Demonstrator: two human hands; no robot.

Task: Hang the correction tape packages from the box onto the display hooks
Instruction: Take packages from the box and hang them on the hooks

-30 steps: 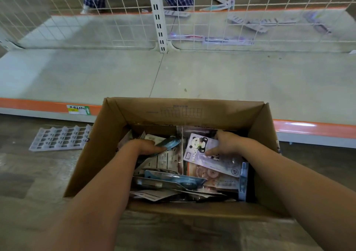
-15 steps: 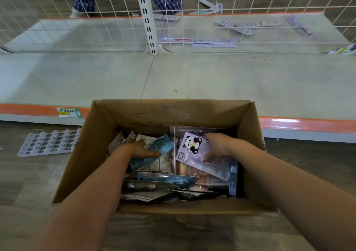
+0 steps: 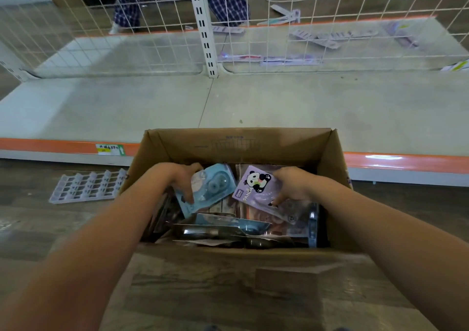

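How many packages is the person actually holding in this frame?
2. The left hand grips a blue package; the right hand grips a purple panda package. More lie loose in the box, some partly hidden.

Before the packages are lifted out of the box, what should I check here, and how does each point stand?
1. Left hand grips the blue package: ok.
2. Right hand grips the panda package: ok.
3. Both packages free of the pile in the cardboard box: cannot tell.
4. Hang holes intact: cannot tell.
5. Display hooks in view on the wire grid: not ok, none visible.
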